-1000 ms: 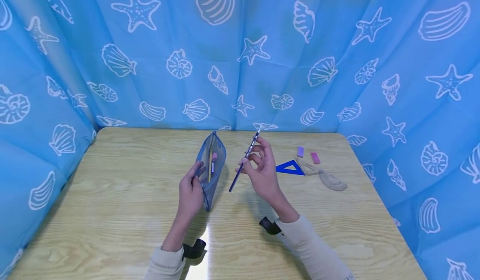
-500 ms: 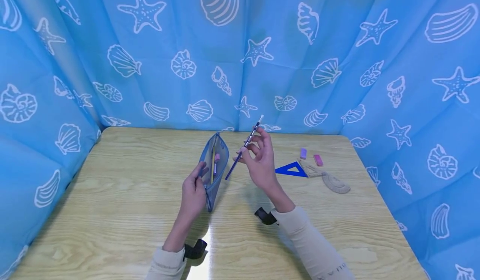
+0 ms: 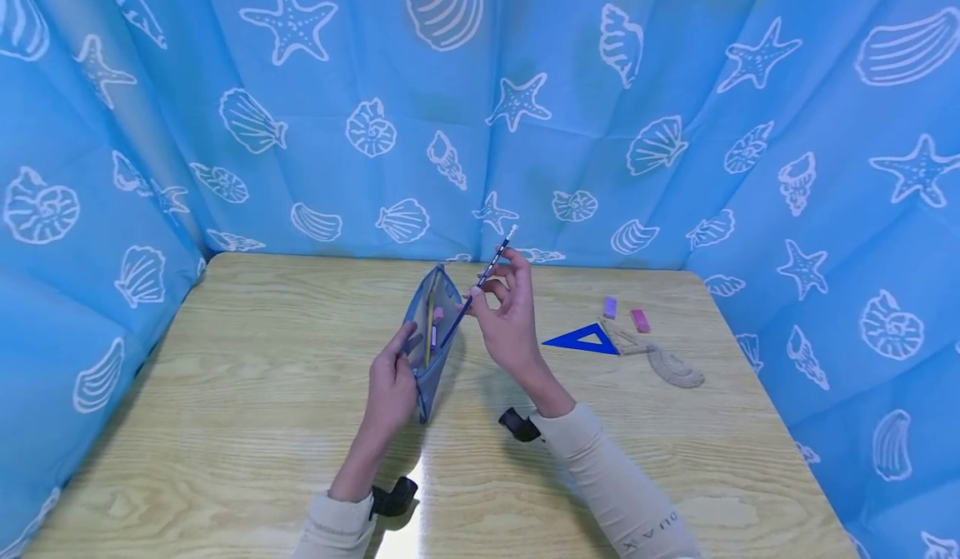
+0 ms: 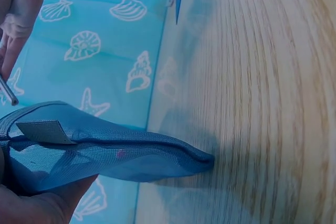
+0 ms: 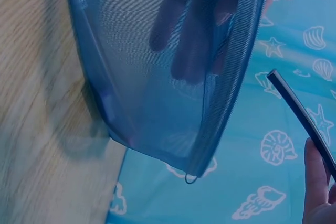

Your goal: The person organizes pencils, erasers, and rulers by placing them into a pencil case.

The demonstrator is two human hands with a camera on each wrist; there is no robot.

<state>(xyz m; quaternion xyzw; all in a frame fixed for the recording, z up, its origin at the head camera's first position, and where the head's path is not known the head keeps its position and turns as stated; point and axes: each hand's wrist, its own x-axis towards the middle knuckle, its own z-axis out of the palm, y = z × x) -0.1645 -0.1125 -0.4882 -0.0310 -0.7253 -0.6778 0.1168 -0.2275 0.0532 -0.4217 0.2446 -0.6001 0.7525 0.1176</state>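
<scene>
My left hand (image 3: 392, 384) grips a blue mesh pencil pouch (image 3: 426, 396) by its near side, fingers showing through the mesh in the right wrist view. The pouch stands on edge with its zipper mouth apart. Inside lie a yellow pencil (image 3: 430, 326) and a small pink eraser (image 3: 438, 315). My right hand (image 3: 510, 326) pinches a dark patterned pencil (image 3: 491, 266) between thumb and fingers. Tilted, its lower end overlaps the pouch mouth in the head view. In the right wrist view that pencil's end (image 5: 275, 80) sits apart from the zipper edge.
Right of the hands, a blue set square (image 3: 562, 342), a clear set square (image 3: 637, 347) and a clear protractor (image 3: 675, 371) lie on the wooden table (image 3: 262, 376). Behind them are a purple eraser (image 3: 610, 306) and a pink eraser (image 3: 640, 320). A blue shell-print curtain (image 3: 315, 167) surrounds the table.
My right hand has carried the dark pencil left, bringing its lower end over the pouch mouth. The left hand keeps its grip on the pouch, and the head view has shifted slightly.
</scene>
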